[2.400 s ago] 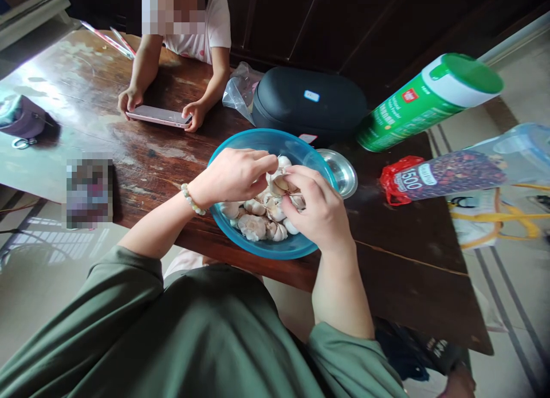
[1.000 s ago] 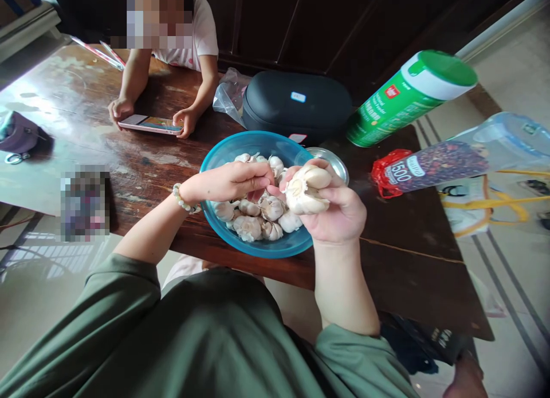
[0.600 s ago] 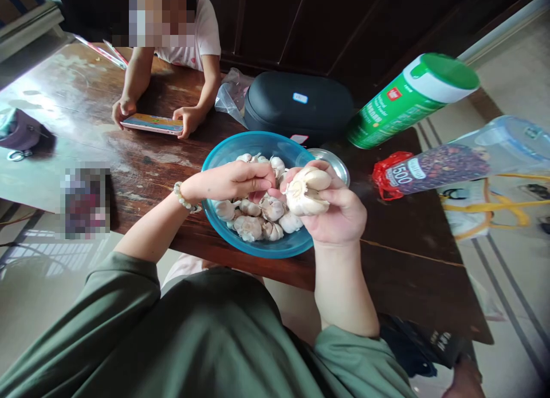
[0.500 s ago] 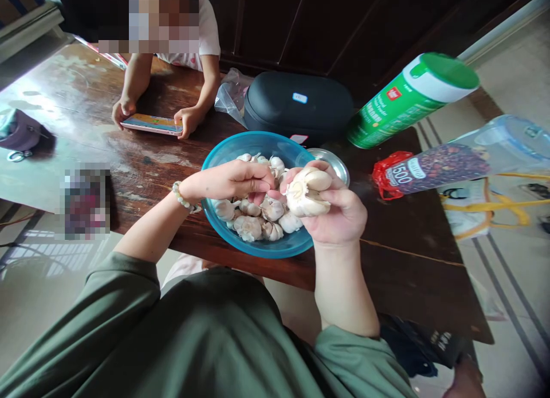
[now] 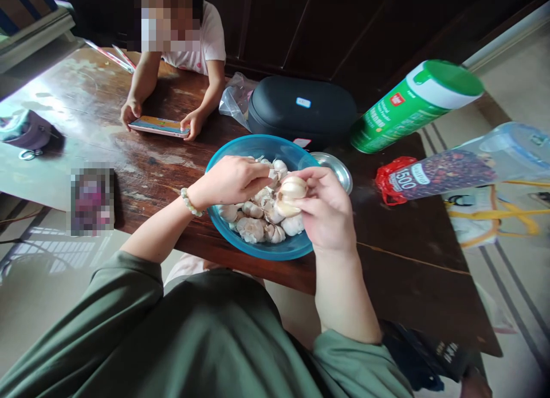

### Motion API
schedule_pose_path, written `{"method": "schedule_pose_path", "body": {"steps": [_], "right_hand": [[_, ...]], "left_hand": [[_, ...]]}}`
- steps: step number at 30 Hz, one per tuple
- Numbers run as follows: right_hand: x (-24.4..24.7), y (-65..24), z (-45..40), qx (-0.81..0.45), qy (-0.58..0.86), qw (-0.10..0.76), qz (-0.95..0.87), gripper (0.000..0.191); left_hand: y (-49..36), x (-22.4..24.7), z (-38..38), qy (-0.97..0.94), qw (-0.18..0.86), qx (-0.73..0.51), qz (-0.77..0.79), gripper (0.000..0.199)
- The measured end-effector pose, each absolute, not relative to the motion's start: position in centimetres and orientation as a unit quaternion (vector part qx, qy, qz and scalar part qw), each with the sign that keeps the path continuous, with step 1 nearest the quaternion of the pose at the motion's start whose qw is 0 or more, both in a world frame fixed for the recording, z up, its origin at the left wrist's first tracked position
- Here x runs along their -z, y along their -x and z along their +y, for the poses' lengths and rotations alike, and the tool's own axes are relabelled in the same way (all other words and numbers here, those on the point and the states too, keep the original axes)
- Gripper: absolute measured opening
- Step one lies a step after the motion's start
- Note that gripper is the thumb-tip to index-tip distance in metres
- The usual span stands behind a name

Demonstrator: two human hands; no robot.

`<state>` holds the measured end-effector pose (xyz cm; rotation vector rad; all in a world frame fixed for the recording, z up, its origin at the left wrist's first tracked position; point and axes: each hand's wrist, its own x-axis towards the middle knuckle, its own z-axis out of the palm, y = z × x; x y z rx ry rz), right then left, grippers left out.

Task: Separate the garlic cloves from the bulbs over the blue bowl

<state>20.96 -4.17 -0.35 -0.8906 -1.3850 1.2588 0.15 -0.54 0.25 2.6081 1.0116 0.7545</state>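
Above a blue bowl point(image 5: 275, 255), my right hand point(image 5: 330, 212) grips a partly peeled garlic bulb point(image 5: 292, 193) with its pale cloves showing. To its left, my left hand point(image 5: 234, 180) is closed in a pinch over the bowl; what sits between its fingertips, if anything, cannot be made out. A beaded bracelet point(image 5: 189, 202) circles my left wrist. Several whole garlic bulbs point(image 5: 251, 229) with papery skins lie in the bowl below both hands.
A metal dish point(image 5: 339, 170) sits right of the bowl. Behind stand a black case point(image 5: 301, 109) and a clear plastic bag point(image 5: 235, 100). A green canister point(image 5: 412, 109) and a clear jar point(image 5: 455, 163) stand right. Across the wooden table point(image 5: 150, 197), another person holds a phone point(image 5: 158, 127).
My right hand has turned the garlic bulb over and lowered it slightly toward the bowl. My left hand has shifted a little, its fingers still pinched. The whole view has moved slightly.
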Motion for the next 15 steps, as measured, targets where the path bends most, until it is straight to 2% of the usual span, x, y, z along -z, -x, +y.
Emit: {"method": "schedule_pose_path", "body": {"steps": [3, 6, 10, 13, 15], "right_hand": [[0.9, -20.3, -4.9, -0.288, 0.435, 0.456, -0.721, 0.03], [1.5, -19.7, -5.4, -0.112, 0.41, 0.39, -0.816, 0.028], [1.6, -19.7, -5.4, -0.067, 0.394, 0.357, -0.844, 0.031], [1.3, -20.1, -5.3, -0.065, 0.402, 0.371, -0.835, 0.031], [1.1, -20.3, -5.2, -0.077, 0.41, 0.376, -0.828, 0.03]], "left_hand": [[-0.2, -0.1, -0.6, -0.886, 0.079, -0.291, 0.353, 0.026], [-0.1, -0.5, -0.9, -0.889, 0.036, -0.284, 0.356, 0.021], [0.4, -0.2, -2.8, -0.9, -0.003, -0.263, 0.348, 0.018], [2.5, 1.4, -6.2, -0.87, -0.015, -0.313, 0.38, 0.016], [5.0, 2.4, -9.0, -0.825, -0.023, -0.36, 0.434, 0.022]]}}
